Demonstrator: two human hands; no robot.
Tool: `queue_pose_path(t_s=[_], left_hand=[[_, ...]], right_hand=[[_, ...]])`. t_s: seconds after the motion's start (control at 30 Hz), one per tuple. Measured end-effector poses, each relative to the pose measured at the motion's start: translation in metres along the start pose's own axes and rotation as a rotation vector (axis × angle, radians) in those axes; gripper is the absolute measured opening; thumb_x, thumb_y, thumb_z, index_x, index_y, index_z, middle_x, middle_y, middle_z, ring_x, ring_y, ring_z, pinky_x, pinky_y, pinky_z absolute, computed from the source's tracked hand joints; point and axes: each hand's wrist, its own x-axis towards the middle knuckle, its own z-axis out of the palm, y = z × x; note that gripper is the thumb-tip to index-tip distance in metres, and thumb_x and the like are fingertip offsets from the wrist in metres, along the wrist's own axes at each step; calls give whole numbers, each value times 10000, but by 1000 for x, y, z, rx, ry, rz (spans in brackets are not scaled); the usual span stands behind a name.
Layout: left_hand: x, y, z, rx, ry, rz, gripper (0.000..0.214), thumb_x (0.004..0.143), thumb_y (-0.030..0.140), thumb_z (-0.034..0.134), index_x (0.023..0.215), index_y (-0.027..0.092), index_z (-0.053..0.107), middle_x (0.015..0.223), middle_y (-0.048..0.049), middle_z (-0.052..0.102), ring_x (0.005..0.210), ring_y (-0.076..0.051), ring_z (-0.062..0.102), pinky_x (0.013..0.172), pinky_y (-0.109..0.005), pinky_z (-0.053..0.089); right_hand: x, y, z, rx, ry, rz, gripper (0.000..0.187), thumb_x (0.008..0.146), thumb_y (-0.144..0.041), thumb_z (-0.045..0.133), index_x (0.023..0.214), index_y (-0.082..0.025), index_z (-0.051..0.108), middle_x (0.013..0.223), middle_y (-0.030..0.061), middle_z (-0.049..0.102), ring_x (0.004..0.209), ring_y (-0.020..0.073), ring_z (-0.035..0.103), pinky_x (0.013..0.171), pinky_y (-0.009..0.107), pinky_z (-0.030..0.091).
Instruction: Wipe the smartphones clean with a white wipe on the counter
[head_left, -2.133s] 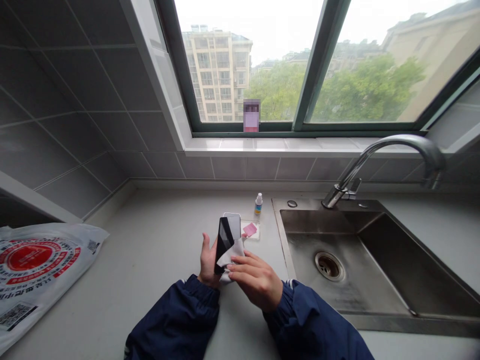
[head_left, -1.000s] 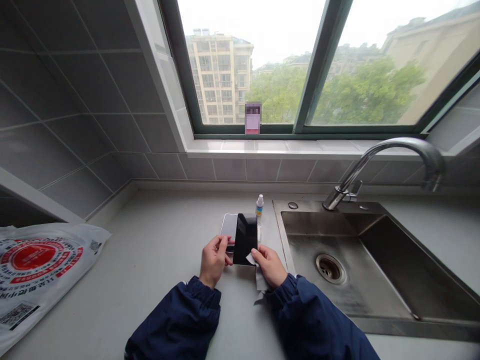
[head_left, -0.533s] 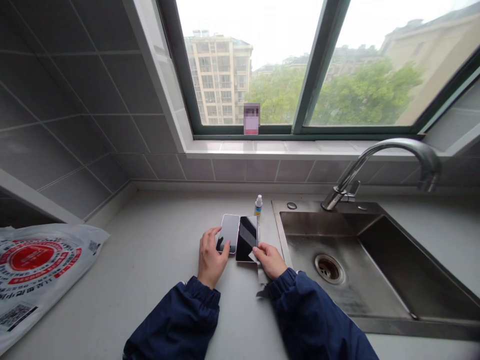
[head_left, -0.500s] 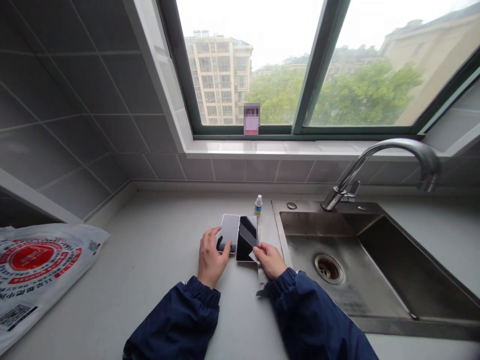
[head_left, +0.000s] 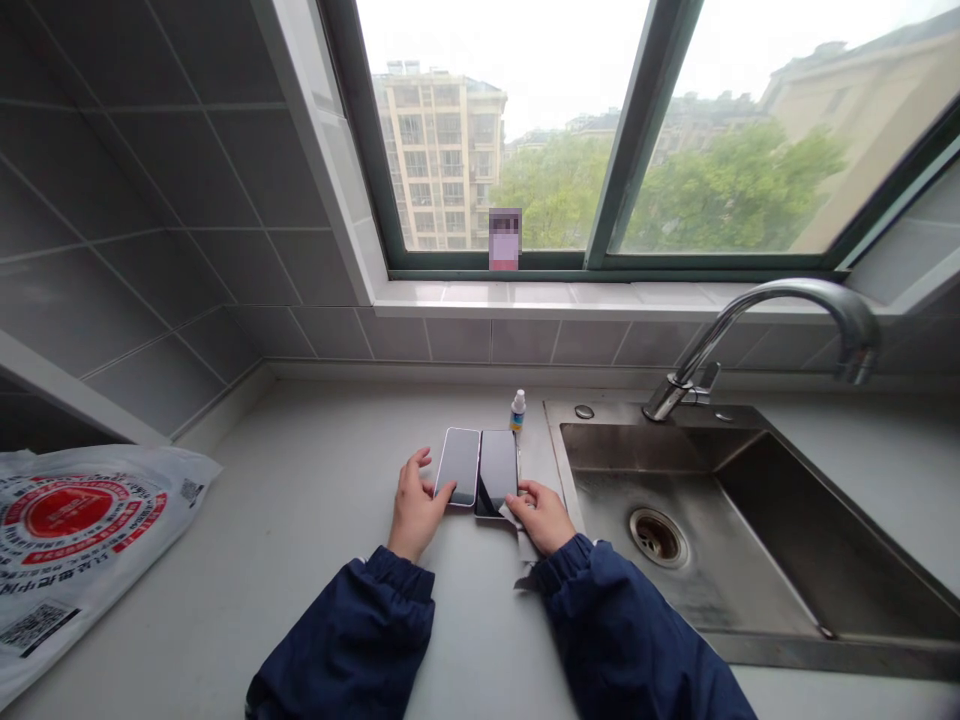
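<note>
Two phones lie side by side on the counter, screens up. The left phone has a pale frame; the right phone has a dark one. My left hand is at the left phone, thumb at its lower left edge, the other fingers spread off its left side. My right hand pinches a thin grey cloth that hangs below it, with the thumb over the right phone's lower right corner. A small white-capped bottle with a blue and yellow label stands just behind the right phone.
To the right, a steel sink is set into the white counter, with a chrome faucet behind it. A printed white plastic bag lies at the left. A window spans the back wall.
My left hand has shifted slightly left, its fingers coming off the left phone's upper left edge. The right phone has moved up very slightly. My right hand has hardly moved.
</note>
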Motion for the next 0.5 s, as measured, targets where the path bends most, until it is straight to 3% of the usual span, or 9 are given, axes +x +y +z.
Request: queue_pose_path(t_s=[0.13,0.3,0.4,0.5], left_hand=[[6,-4,-3,-242,-50,-139,721,641,358,811,1276,226,496,1188,-103,571,568,-51,547,693,-290,508],[5,6,-7,-462,-206,-381,903,628,308,847,1383,215,362,1055,-109,657,747,-156,665,652,-279,526],[3,12,-9,-532,-295,-476,937,668,269,831,1429,200,288,1066,-135,671,808,-183,678,634,-273,535],[2,16,-12,-577,-302,-536,858,688,234,817,1404,157,350,1146,-166,651,822,-171,677,662,-268,548]], right_hand=[[1,3,-1,-36,21,8,357,705,-403,710,937,-137,659,595,6,635,591,179,614,576,265,453],[0,3,-3,-91,36,4,402,714,-395,701,1016,-137,636,599,8,654,583,182,624,595,273,457],[-1,1,-3,-128,45,-9,513,724,-393,686,1158,-138,592,613,-7,657,598,182,624,639,287,463],[-3,-1,-4,-163,44,-35,668,735,-389,670,1329,-132,506,643,-15,661,648,188,632,712,308,467]])
